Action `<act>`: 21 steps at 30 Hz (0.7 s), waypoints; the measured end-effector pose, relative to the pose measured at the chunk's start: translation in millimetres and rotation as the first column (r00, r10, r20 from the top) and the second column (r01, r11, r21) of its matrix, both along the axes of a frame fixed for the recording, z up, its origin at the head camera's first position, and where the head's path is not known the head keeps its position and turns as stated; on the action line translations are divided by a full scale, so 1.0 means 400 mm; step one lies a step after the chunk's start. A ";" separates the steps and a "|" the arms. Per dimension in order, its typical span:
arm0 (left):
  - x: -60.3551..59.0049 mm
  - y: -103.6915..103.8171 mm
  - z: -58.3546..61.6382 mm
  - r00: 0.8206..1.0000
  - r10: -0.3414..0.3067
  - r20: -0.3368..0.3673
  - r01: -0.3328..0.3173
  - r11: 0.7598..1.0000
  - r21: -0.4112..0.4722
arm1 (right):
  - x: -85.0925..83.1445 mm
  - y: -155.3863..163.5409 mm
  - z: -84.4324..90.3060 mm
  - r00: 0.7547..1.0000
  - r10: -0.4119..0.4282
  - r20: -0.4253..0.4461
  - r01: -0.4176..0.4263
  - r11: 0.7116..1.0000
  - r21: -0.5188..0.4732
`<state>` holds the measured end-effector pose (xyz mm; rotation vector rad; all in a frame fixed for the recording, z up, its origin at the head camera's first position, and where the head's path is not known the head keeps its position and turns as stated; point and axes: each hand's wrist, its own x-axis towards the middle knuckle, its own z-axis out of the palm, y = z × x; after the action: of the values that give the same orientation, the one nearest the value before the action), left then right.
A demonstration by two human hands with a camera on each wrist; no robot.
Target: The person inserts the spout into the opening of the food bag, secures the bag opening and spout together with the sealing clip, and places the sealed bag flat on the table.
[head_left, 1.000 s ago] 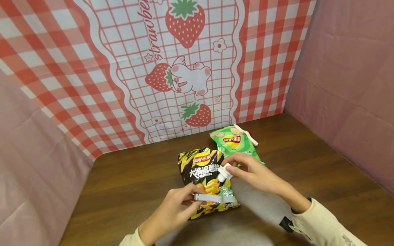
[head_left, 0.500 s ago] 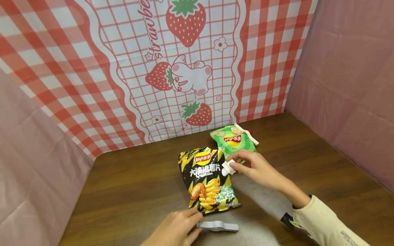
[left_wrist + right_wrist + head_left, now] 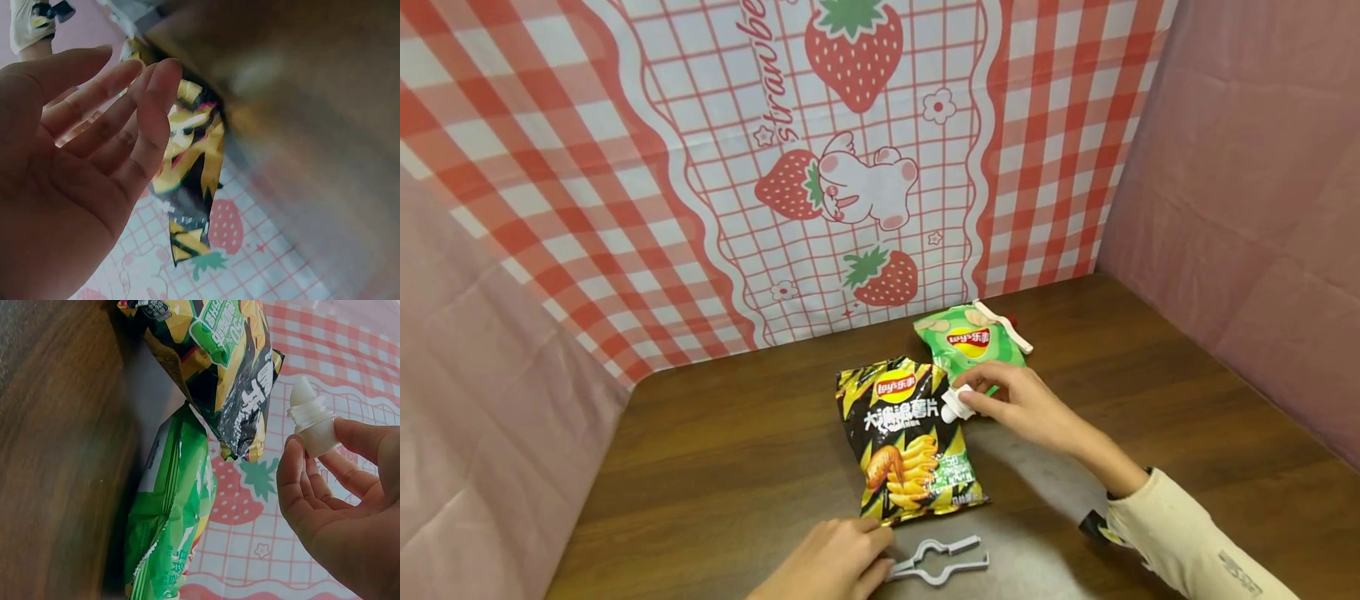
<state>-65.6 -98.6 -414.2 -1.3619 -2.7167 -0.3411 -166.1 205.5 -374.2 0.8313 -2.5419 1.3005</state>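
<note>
1. The black bag (image 3: pixel 908 442) lies face up, its long axis pointing away from the person.
2. The clip (image 3: pixel 936 581) sits just nearside of the black bag, lengthwise across, 2 legs spread.
3. The left hand (image 3: pixel 835 557), fingers loose and gripping nothing, is nearer the clip; whether they touch, I cannot tell.
4. The right hand (image 3: pixel 1026 408) pinches the spout (image 3: pixel 958 402) at the black bag's right side.
</note>
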 end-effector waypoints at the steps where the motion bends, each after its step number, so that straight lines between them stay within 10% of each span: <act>1: -0.003 -0.002 0.007 1.000 0.001 -0.005 -0.001 1.000 0.022 | -0.002 0.001 0.000 1.000 -0.005 -0.001 0.005 1.000 0.004; 8: -0.060 -0.010 0.065 0.983 0.033 -0.181 0.006 0.977 0.211 | -0.019 -0.004 0.015 1.000 -0.013 -0.004 0.013 1.000 0.005; 21: -0.234 0.012 0.158 0.974 0.190 -0.124 -0.124 0.904 0.409 | -0.060 -0.033 0.062 1.000 -0.006 -0.016 0.006 0.999 -0.037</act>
<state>-159.0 -93.9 -350.8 -1.0043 -2.4242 -0.6941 -190.2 192.2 -349.4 0.8226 -2.4981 1.3299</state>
